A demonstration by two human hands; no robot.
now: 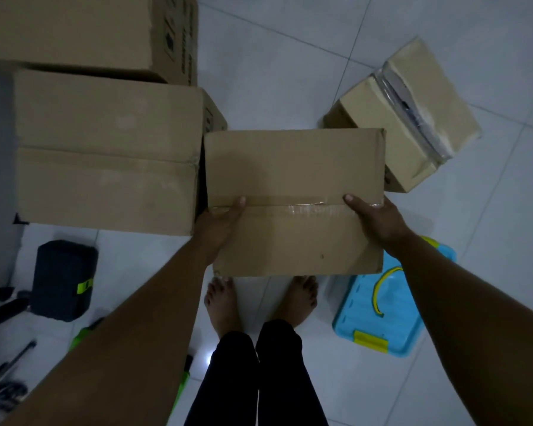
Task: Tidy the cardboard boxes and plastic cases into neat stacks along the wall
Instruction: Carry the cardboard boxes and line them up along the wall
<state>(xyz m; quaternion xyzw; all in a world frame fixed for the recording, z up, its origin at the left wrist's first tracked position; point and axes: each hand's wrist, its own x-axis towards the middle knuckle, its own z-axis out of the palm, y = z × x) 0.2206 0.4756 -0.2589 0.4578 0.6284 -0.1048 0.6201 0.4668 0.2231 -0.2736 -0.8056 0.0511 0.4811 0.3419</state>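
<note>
Cardboard-brown, the taped box [294,179] hangs over the floor [274,72] just beside the big box [105,149]. Left hand [222,221] and right hand [379,222] grip its opposite sides, thumbs on top, probably to keep it level.

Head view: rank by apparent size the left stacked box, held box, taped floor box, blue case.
Left stacked box and held box: they look alike and the held one is nearer the camera, so unranked.
Then taped floor box.
Smallest: blue case, partly hidden.
</note>
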